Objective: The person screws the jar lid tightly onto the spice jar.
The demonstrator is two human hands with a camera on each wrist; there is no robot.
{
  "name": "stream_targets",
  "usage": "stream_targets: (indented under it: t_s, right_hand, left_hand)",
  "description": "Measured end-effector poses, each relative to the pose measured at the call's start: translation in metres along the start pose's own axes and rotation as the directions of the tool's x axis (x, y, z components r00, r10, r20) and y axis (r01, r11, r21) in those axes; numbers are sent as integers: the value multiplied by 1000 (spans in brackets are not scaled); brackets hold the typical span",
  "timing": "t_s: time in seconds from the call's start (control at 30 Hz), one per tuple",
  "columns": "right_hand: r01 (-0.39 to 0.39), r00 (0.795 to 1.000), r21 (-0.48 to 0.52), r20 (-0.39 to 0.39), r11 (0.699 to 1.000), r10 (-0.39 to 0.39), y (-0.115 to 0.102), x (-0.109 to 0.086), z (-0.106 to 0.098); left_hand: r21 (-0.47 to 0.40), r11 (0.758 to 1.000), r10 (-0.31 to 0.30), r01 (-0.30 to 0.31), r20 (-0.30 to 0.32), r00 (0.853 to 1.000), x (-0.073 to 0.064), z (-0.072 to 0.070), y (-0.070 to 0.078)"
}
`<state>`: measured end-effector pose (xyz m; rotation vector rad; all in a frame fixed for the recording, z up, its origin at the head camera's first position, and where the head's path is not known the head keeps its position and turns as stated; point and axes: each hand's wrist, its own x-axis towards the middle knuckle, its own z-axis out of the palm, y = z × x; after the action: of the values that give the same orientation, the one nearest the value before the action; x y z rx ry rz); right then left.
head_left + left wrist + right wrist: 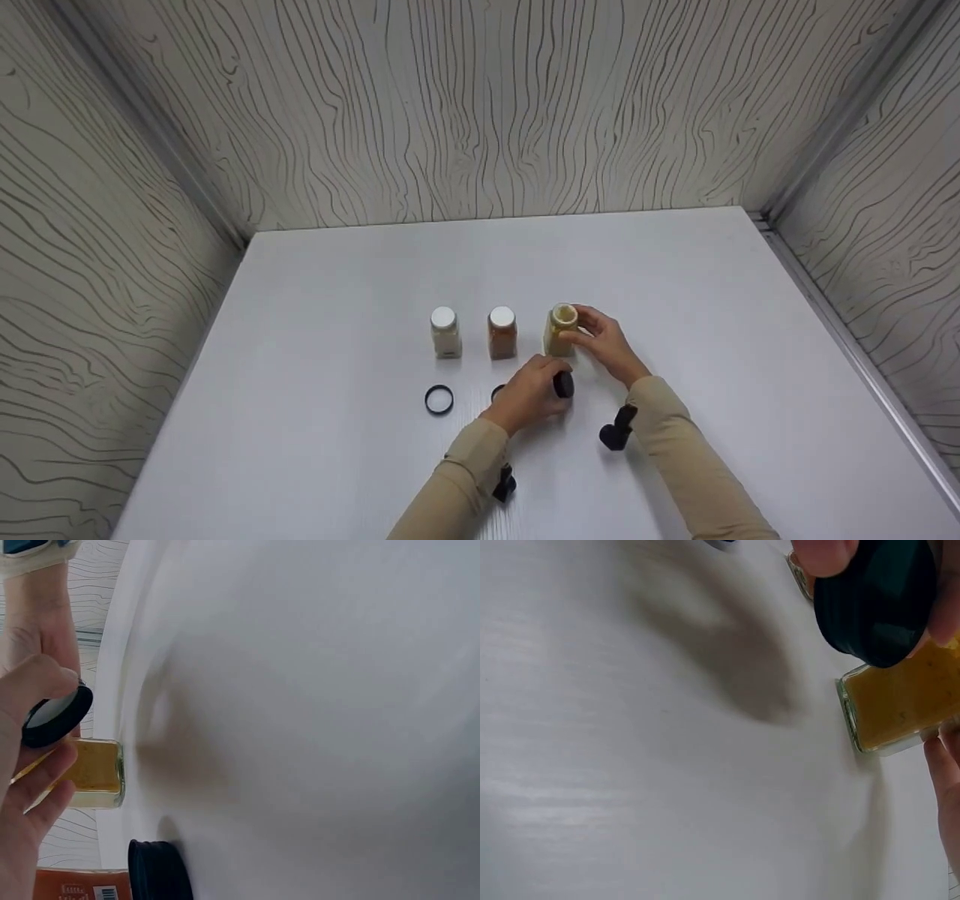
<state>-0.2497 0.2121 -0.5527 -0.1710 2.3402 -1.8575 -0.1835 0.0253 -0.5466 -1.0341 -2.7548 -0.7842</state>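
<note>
My left hand (529,394) pinches a black jar lid (877,607) by its rim, held tilted above the table in front of the jars. A square glass jar (559,343) of yellow powder stands upright, its mouth uncovered. Thumb and fingers of my right hand (609,345) grip this jar from its right side, near the top. In the left wrist view, the lid's pale inner face shows, with the yellow jar (97,769) just behind it.
Left of the yellow jar stand a jar of reddish-orange powder (502,343) and a jar of whitish contents (447,343), both with white tops. A black lid (439,412) lies before the whitish jar. Another lid (161,871) lies before the orange one, partly hidden by my left hand in the head view.
</note>
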Motion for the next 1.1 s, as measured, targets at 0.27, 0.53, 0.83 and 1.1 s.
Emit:
stream_targets:
  t_s: [0.27, 0.53, 0.83, 1.1]
  right_hand:
    - [-17, 1000, -2, 6, 1000, 17, 0, 0, -1]
    - [-21, 1000, -3, -8, 1000, 21, 0, 1, -1]
    - [5, 1000, 3, -8, 1000, -5, 2, 2, -1]
    - [6, 1000, 2, 4, 1000, -6, 0, 0, -1]
  left_hand:
    - [-28, 999, -17, 18, 26, 1000, 0, -1, -3]
    - [-55, 998, -36, 40, 63, 997, -1, -2, -1]
    - [-16, 1000, 17, -17, 4, 1000, -1, -1, -2]
    - [-11, 1000, 17, -17, -6, 1000, 0, 0, -2]
